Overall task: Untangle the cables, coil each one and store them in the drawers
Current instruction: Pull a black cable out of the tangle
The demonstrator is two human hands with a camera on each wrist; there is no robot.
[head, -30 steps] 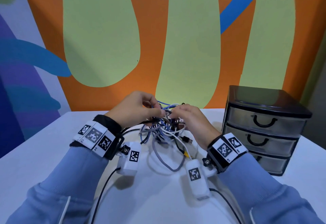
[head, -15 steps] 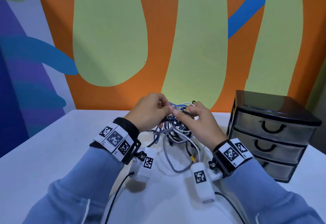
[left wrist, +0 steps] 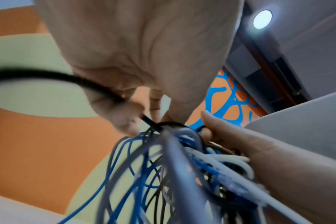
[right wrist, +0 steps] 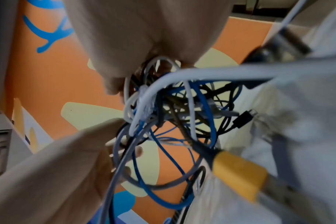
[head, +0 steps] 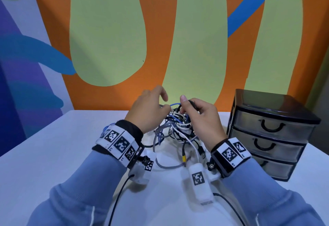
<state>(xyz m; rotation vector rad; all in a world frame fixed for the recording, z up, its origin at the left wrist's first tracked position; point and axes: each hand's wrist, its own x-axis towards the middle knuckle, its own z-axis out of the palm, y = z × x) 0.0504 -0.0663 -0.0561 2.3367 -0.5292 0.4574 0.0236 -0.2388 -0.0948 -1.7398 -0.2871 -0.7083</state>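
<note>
A tangle of blue, white, grey and black cables (head: 175,127) hangs above the white table (head: 53,147) between my two hands. My left hand (head: 151,111) pinches cables at the top left of the tangle, and a black cable (left wrist: 48,77) runs across its fingers. My right hand (head: 197,111) grips a black cable loop (head: 185,104) at the top right, thumb raised. Loose ends dangle toward me: a yellow plug (head: 183,158), a black USB plug (head: 201,150) and a grey loop (head: 167,165). The black three-drawer unit (head: 270,136) stands to the right, all drawers closed.
The painted orange and green wall (head: 160,38) rises right behind the table's far edge. Bare table surface spreads to the left and toward me. Thin black leads from the wrist cameras (head: 117,197) trail over the table near my sleeves.
Both hands have lifted the tangle higher and shifted a little right. My left fingers have spread and my right thumb now sticks up over the black loop.
</note>
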